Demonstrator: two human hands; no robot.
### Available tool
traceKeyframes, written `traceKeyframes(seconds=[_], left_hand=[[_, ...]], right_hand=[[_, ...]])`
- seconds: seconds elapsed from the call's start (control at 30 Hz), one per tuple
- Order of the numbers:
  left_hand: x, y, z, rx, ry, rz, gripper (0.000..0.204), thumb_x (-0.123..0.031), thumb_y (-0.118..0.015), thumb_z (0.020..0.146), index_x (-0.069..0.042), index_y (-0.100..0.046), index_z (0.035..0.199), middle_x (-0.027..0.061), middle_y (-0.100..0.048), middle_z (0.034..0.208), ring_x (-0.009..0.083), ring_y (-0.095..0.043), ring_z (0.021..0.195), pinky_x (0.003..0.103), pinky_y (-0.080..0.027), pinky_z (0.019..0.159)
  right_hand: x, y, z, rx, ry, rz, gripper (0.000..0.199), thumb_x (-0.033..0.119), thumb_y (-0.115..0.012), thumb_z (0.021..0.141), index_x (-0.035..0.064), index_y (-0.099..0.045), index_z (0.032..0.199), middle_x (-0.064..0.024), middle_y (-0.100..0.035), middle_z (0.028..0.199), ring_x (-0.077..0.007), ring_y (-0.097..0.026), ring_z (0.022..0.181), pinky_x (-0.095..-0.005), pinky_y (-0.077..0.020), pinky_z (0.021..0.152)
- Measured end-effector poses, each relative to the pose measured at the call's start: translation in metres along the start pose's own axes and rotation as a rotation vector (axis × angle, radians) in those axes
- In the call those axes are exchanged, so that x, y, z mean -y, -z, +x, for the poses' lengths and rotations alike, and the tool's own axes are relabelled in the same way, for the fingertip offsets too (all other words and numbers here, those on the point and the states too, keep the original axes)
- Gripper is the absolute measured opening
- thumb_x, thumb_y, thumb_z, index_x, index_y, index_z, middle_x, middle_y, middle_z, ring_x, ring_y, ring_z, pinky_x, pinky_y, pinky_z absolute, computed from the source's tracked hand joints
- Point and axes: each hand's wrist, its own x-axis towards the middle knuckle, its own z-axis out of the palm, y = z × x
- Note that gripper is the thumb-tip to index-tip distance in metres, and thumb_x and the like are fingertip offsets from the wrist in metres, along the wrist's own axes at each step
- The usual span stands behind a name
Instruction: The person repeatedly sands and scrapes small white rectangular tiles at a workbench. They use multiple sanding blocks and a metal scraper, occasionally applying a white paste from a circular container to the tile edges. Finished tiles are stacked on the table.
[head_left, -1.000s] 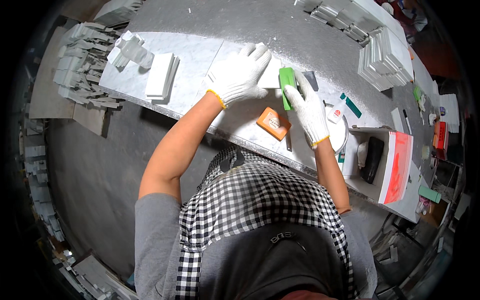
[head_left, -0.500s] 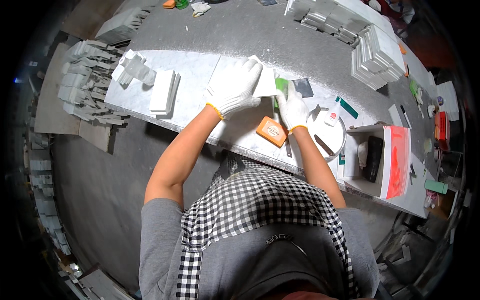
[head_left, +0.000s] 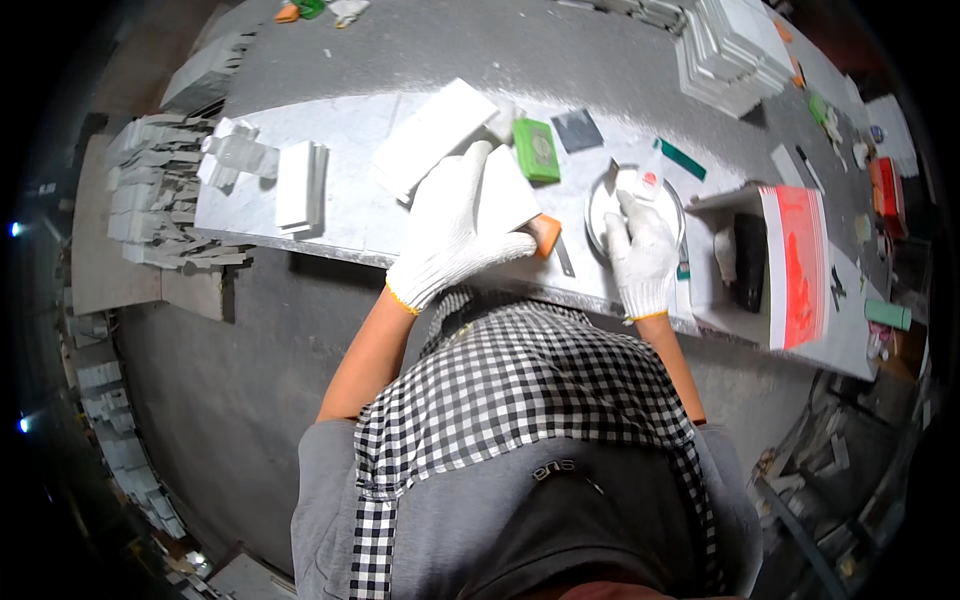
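Observation:
Both my hands wear white gloves. My left hand (head_left: 455, 235) holds a flat white tile piece (head_left: 505, 190) lifted off the grey stone workbench (head_left: 330, 225). Just under that hand lies an orange sponge block (head_left: 546, 235). My right hand (head_left: 640, 255) rests at the near rim of a round white bowl (head_left: 612, 195), with a small white bottle with a red cap (head_left: 650, 178) right above its fingers. A green block (head_left: 537, 150) lies on the bench beyond the tile. A long white slab (head_left: 432, 135) lies to the left of it.
Stacks of white tiles (head_left: 725, 45) stand at the far right of the bench. More white pieces (head_left: 298, 185) and grey stone offcuts (head_left: 150, 200) sit at the left. An open white box (head_left: 735, 260) with a red-printed sheet (head_left: 795, 265) is at the right. A dark square pad (head_left: 577, 130) lies beside the green block.
My right hand has let go of the green block and moved right to the white bowl. My left hand has lifted the white tile piece toward me.

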Motion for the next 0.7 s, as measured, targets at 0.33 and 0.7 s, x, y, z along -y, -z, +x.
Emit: traceKeyframes(seconds=[0.33, 0.7], left_hand=[[0.029, -0.079, -0.024, -0.010, 0.159, -0.577, 0.089, -0.037, -0.080, 0.071, 0.005, -0.048, 0.142, 0.0223, -0.060, 0.125, 0.0293, -0.059, 0.116, 0.043, -0.048, 0.100], [0.008, -0.104, 0.004, 0.136, 0.177, -0.687, 0.074, -0.028, -0.081, 0.079, 0.002, -0.051, 0.140, 0.0129, -0.064, 0.121, 0.0225, -0.062, 0.111, 0.037, -0.050, 0.098]], right_hand=[[-0.045, 0.030, -0.022, 0.189, -0.058, -0.349, 0.030, 0.031, -0.070, 0.086, 0.0157, -0.077, 0.111, -0.0076, -0.071, 0.100, -0.0292, -0.065, 0.097, -0.0426, -0.0518, 0.087], [-0.063, 0.035, -0.024, 0.256, -0.197, -0.071, 0.021, 0.030, -0.065, 0.090, 0.0147, -0.076, 0.098, -0.0126, -0.071, 0.092, -0.0333, -0.067, 0.092, -0.0426, -0.0518, 0.084]])
